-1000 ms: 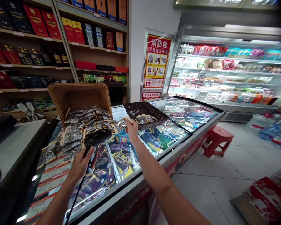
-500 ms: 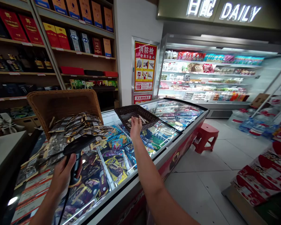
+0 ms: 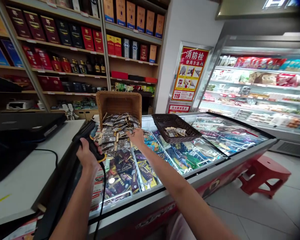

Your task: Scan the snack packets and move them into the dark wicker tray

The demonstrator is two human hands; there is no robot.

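Note:
My left hand [image 3: 87,151] is wrapped round the handle of a black corded barcode scanner [image 3: 86,133], its head pointing up and away from me. A tan wicker basket [image 3: 120,95] lies tipped on its side on the glass freezer lid, and small flat packets [image 3: 115,136] spill out of its mouth. My right hand [image 3: 137,137] reaches to the right edge of this pile, fingers stretched out and touching the packets. To the right, a dark woven basket [image 3: 162,124] holds several similar packets [image 3: 175,131].
Beneath the glass, the chest freezer [image 3: 200,183] holds bagged goods. A white counter [image 3: 40,166] with a black device [image 3: 27,125] stands left. Boxes fill the back shelves [image 3: 130,26]. A red stool [image 3: 267,173] is at right, near a lit chiller [image 3: 260,80].
My right hand has left the dark woven basket and moved left to the packet pile. The view has turned left. My left hand still holds the scanner.

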